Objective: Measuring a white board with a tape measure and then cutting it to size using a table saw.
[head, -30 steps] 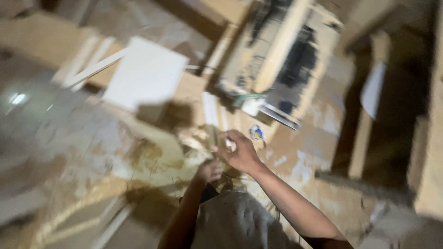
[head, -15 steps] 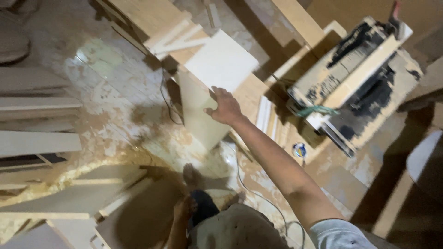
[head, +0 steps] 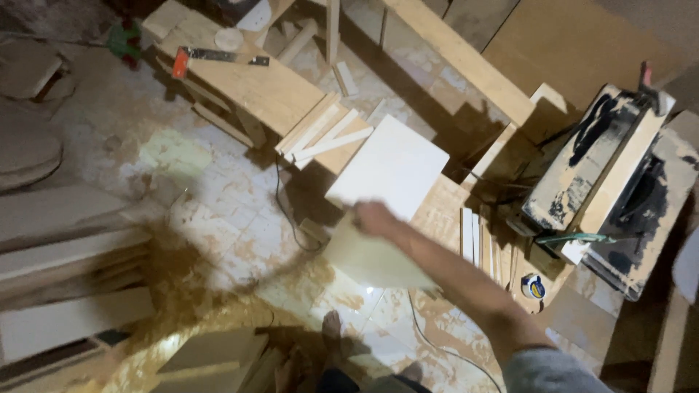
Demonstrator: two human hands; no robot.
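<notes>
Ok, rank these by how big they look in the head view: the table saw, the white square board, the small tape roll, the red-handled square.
1. Dusty table saw, largest.
2. White square board, next to the right hand.
3. Metal square with red handle; it lies farther from the camera, so its true size is unsure.
4. Small blue and yellow tape roll, smallest.

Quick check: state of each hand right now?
Left hand: not in view.
Right hand: closed on the edge of a pale board, just below the white panel.

Smooth matt white panel (head: 389,167), raw-wood bench (head: 255,84)
</notes>
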